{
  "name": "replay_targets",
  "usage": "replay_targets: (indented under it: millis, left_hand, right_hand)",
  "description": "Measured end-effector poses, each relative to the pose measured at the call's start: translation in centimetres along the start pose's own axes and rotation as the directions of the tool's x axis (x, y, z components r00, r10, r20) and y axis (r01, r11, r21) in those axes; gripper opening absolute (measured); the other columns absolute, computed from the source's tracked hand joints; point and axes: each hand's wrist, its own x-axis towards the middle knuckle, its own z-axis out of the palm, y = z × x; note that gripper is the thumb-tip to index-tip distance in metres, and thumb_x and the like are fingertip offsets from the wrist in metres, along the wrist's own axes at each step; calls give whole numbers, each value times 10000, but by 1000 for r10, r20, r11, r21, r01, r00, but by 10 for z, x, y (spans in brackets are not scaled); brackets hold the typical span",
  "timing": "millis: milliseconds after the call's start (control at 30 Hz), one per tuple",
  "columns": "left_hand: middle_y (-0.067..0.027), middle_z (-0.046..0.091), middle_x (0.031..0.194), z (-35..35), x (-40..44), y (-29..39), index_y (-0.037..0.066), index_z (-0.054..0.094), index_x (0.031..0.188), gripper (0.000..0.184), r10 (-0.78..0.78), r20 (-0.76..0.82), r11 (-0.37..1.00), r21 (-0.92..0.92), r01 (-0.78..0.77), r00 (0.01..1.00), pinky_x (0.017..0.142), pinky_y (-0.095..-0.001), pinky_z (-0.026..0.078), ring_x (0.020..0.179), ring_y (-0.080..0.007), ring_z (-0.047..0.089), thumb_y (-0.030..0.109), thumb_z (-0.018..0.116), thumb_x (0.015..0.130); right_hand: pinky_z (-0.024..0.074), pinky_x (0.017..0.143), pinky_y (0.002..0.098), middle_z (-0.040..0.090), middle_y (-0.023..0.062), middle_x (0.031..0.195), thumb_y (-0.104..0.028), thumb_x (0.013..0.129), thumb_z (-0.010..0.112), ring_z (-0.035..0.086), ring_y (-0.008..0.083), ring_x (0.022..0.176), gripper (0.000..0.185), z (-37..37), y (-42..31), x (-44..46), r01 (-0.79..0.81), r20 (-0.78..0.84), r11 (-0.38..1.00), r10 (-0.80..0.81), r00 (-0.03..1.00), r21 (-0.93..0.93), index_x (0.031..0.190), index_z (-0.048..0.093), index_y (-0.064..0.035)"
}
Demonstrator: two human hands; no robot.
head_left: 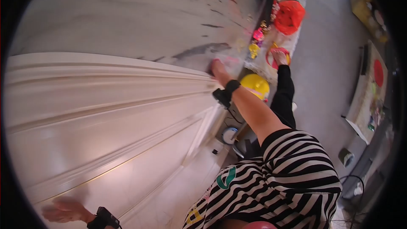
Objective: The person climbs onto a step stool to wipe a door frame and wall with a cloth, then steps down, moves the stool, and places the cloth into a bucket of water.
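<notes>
My left hand [63, 210], with a black device on its wrist, is low at the left in front of the white panelled front [127, 161]. Its fingers look stretched out, somewhat blurred, with nothing visible in them. My right hand [219, 70] reaches up to the edge of the grey-veined marble top [127, 21]. Its fingers are dark and smeared, so their grip is unclear. A faint see-through, pinkish patch [231, 60] lies beside it. Close to my right wrist is a round yellow object [255, 85].
Another person's hand [279, 57] in a black sleeve touches a red-and-yellow round item on a lace-covered table [265, 65]. Beyond it lie a red bag [289, 17] and small ornaments [257, 34]. A second table [362, 101] stands right, across grey floor.
</notes>
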Motion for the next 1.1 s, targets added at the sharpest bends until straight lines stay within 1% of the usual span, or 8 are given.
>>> replay_targets:
  millis: [133, 167, 233, 433, 533, 633, 733, 1100]
  left_hand:
    - [-268, 451, 1143, 1, -10, -25, -68, 399, 1202, 617, -63, -13, 997, 51, 63, 998, 878, -501, 354, 1063, -418, 432, 466, 369, 892]
    - [-267, 474, 1112, 7, -17, -36, -68, 415, 1185, 615, -7, -18, 994, 112, 9, 1000, 855, -499, 371, 1018, -423, 458, 470, 371, 890]
    - [-266, 520, 1050, 18, -34, -62, -69, 449, 1151, 612, 104, -29, 967, 235, -94, 994, 807, -495, 404, 928, -434, 511, 477, 376, 885]
    - [-221, 518, 1152, 15, -28, -61, -13, 491, 1164, 480, 314, -38, 937, 174, -303, 949, 778, -431, 451, 942, -392, 542, 376, 416, 893]
    - [-182, 509, 1199, -3, -28, -28, 18, 508, 1175, 415, 187, 385, 429, 795, -428, 904, 855, -424, 417, 1023, -347, 525, 315, 407, 903]
    - [-250, 240, 1322, -14, -10, 3, -27, 283, 1281, 602, -68, 200, 932, 363, -10, 977, 948, -511, 238, 1194, -399, 239, 434, 322, 894]
    - [-289, 93, 1387, -15, 1, 13, -53, 160, 1337, 723, -314, 148, 932, -139, 334, 938, 1001, -563, 135, 1287, -431, 81, 504, 272, 890]
    - [-232, 439, 1206, 0, -1, -17, -22, 459, 1174, 522, 56, -68, 990, 130, -47, 996, 898, -492, 324, 1061, -394, 432, 409, 337, 906]
  right_hand:
    - [448, 745, 417, 580, 183, 900, -286, 692, 635, 558, 365, 861, 375, -28, -131, -40, 187, 208, 662, -49, 977, -726, 901, 597, 22]
    - [456, 640, 384, 525, 138, 835, -250, 756, 510, 529, 287, 770, 290, -25, -152, -53, -42, 64, 993, 49, 997, -109, 872, 561, 11]
    - [463, 535, 351, 471, 93, 771, -213, 820, 386, 500, 209, 680, 256, -33, -189, -73, -216, 47, 798, 231, 972, 562, 842, 526, 0]
    - [409, 474, 344, 482, 119, 709, -220, 799, 313, 477, 216, 585, 308, -29, -218, -80, -44, -347, 766, 340, 874, 641, 802, 520, 8]
    - [401, 473, 352, 503, 141, 741, -251, 800, 344, 484, 231, 597, 326, -37, -218, -82, -83, -259, 825, 269, 928, 559, 805, 521, 22]
    - [432, 508, 390, 528, 167, 767, -208, 816, 407, 515, 284, 624, 269, -33, -202, -78, 40, -318, 967, 43, 947, 250, 820, 518, 37]
    - [458, 548, 421, 565, 209, 770, -97, 815, 443, 565, 358, 672, 161, -37, -194, -81, 288, -337, 907, -388, 858, -308, 827, 526, 40]
    - [460, 579, 422, 605, 205, 765, -153, 778, 521, 601, 354, 720, 159, 0, -63, -30, -171, -84, 971, 187, 979, 169, 776, 579, -5]
